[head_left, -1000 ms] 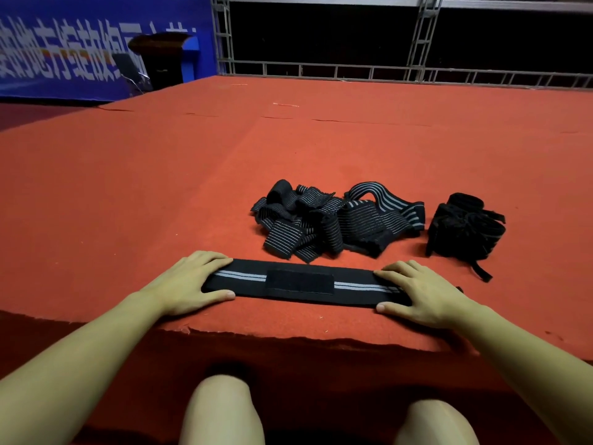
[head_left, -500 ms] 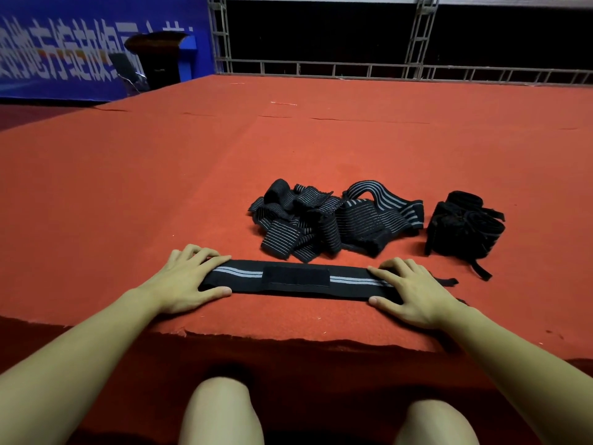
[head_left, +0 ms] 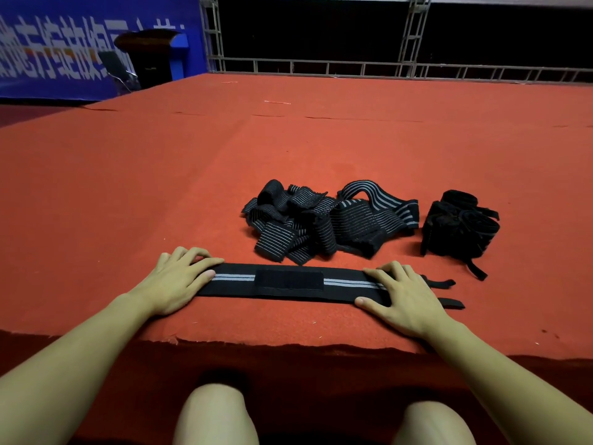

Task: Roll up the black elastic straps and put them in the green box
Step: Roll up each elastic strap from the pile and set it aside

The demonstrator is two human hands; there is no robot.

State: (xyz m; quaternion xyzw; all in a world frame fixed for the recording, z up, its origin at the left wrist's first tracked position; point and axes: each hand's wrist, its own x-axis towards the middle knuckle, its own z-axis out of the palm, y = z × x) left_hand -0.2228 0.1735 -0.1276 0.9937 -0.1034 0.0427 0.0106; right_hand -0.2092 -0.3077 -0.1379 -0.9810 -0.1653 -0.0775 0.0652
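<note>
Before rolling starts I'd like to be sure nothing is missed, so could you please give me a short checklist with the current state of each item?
1. Black grey-striped elastic strap lies flat and straight on the red carpet: ok.
2. Left hand presses one end: ok.
3. Right hand presses the other end: ok.
4. Thin tail ends tucked in: not ok.
5. Loose pile of black striped straps clear of the strap: ok.
6. Green box in view: not ok.
</note>
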